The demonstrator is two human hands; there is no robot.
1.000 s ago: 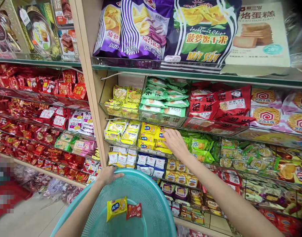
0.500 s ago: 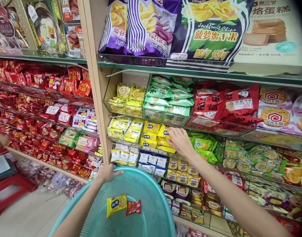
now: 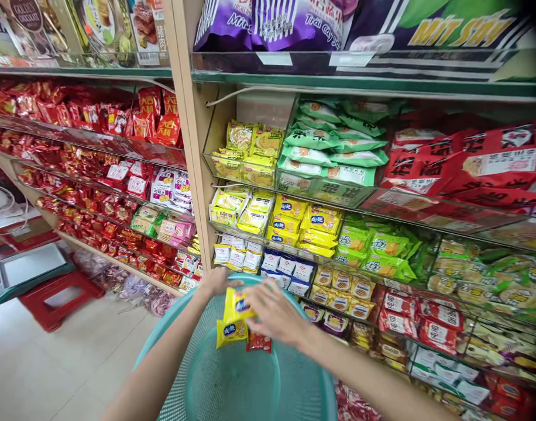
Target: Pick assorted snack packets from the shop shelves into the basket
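Note:
My right hand (image 3: 272, 307) is over the teal plastic basket (image 3: 327, 380), its fingers closed on a yellow snack packet (image 3: 236, 309). Beneath that packet, a second yellow packet (image 3: 231, 332) and a red packet (image 3: 259, 341) lie in the basket. At the basket's far left rim is my left hand (image 3: 217, 282), fingers wrapped on the edge. Behind the basket, a shelf bin holds more yellow packets (image 3: 318, 221) of the same look.
Green packets (image 3: 388, 251) fill the bin to the right. A wooden upright (image 3: 189, 128) divides the shelves. On the left floor stands a red stool (image 3: 61, 298) with a scale (image 3: 31, 266) on it. Large purple chip bags (image 3: 294, 26) sit above.
My right hand has moved from the yellow packet bin down over the basket, now with a yellow packet in it. The view has shifted, showing more of the left floor.

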